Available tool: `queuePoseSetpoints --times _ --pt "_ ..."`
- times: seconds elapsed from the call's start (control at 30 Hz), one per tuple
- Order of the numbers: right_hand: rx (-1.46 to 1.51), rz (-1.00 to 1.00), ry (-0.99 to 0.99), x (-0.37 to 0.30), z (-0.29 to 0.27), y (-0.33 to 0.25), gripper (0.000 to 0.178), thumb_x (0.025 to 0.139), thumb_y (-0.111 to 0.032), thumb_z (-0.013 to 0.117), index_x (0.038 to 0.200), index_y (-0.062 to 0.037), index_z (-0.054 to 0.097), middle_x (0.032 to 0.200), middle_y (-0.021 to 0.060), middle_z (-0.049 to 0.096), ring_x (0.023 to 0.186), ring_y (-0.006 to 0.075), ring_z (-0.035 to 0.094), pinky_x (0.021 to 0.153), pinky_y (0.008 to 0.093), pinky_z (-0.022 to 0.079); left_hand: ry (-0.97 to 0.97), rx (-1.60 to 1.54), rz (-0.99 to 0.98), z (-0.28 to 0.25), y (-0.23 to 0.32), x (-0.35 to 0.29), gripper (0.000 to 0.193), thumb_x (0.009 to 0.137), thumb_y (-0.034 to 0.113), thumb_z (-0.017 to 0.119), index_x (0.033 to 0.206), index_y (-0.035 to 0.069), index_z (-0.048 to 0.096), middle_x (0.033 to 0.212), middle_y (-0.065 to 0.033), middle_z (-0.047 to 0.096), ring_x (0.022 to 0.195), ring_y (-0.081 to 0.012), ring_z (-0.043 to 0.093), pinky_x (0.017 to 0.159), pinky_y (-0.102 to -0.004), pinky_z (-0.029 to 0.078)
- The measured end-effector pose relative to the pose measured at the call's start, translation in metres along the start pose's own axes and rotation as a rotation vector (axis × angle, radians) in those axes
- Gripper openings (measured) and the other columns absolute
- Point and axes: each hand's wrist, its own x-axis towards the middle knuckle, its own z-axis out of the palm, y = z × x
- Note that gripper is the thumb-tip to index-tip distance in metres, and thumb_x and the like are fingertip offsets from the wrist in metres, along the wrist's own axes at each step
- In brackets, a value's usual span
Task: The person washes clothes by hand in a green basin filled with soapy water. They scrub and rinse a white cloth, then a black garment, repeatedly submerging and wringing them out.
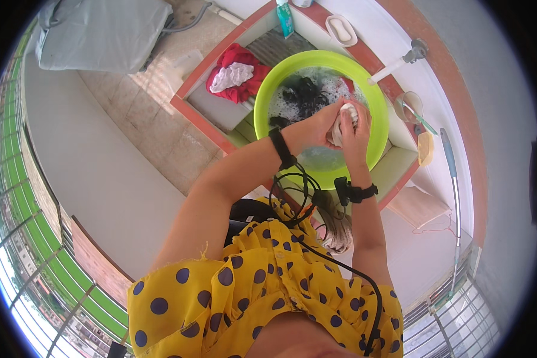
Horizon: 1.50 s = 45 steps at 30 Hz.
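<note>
Both my hands are over a lime-green basin point(378, 122) of sudsy water. Between them is a bunched whitish cloth point(345, 119). My left hand point(326, 121) is closed on the cloth's left side, and my right hand point(357, 134) wraps its right side with bent fingers. Part of the cloth is hidden by the fingers. A dark garment point(304, 98) lies in the foam beyond my left hand, with a bit of red fabric point(347, 85) near the far right wall. Black straps with cables circle both wrists.
The basin sits in a tiled sink point(216, 136). Left of it lie a red cloth point(258, 74) and a white cloth point(231, 76). Along the right ledge are a soap dish point(341, 31), a tap point(394, 67), a cup point(407, 106) and a long blue-handled tool point(448, 154). A green tube point(285, 21) stands at the back.
</note>
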Motion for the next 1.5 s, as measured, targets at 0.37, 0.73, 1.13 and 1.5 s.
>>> queuePoseSetpoints --times 0.37,0.73,1.13,1.5 --pt "0.216 0.335 0.08 0.026 0.026 -0.025 0.043 0.092 -0.033 0.063 0.113 0.0046 0.059 0.114 0.0185 0.06 0.103 0.0303 0.057 0.09 0.0384 0.044 0.098 -0.017 0.334 -0.001 0.013 0.009 0.039 0.102 0.043 0.031 0.103 0.012 0.055 0.083 -0.0054 0.061 0.062 -0.019 0.056 0.049 -0.0385 0.043" --pt "0.954 0.709 0.191 0.045 0.04 -0.017 0.032 0.092 -0.03 0.062 0.094 0.001 0.059 0.083 0.0046 0.058 0.079 0.0149 0.058 0.068 0.0323 0.048 0.692 0.981 0.629 -0.01 0.005 0.009 0.052 0.103 0.041 0.03 0.104 -0.009 0.044 0.094 -0.0319 0.062 0.088 -0.0457 0.062 0.073 -0.0506 0.048" --pt "1.185 1.095 0.197 0.013 0.068 0.027 0.025 0.097 -0.029 0.053 0.093 -0.0051 0.055 0.079 0.0052 0.059 0.066 0.0186 0.059 0.056 0.0346 0.048 0.727 1.434 0.633 -0.044 -0.022 0.026 0.035 0.101 0.037 0.038 0.101 0.002 0.041 0.077 -0.0255 0.066 0.071 -0.0459 0.065 0.063 -0.0531 0.052" --pt "1.406 1.046 -0.379 0.004 0.061 0.016 0.051 0.101 -0.052 0.035 0.115 -0.0082 0.06 0.105 0.0061 0.062 0.094 0.0178 0.058 0.08 0.0326 0.044 0.509 0.93 0.25 -0.069 0.009 -0.033 0.065 0.089 0.06 0.052 0.104 -0.001 0.066 0.083 -0.012 0.065 0.073 -0.0201 0.063 0.068 -0.0292 0.049"
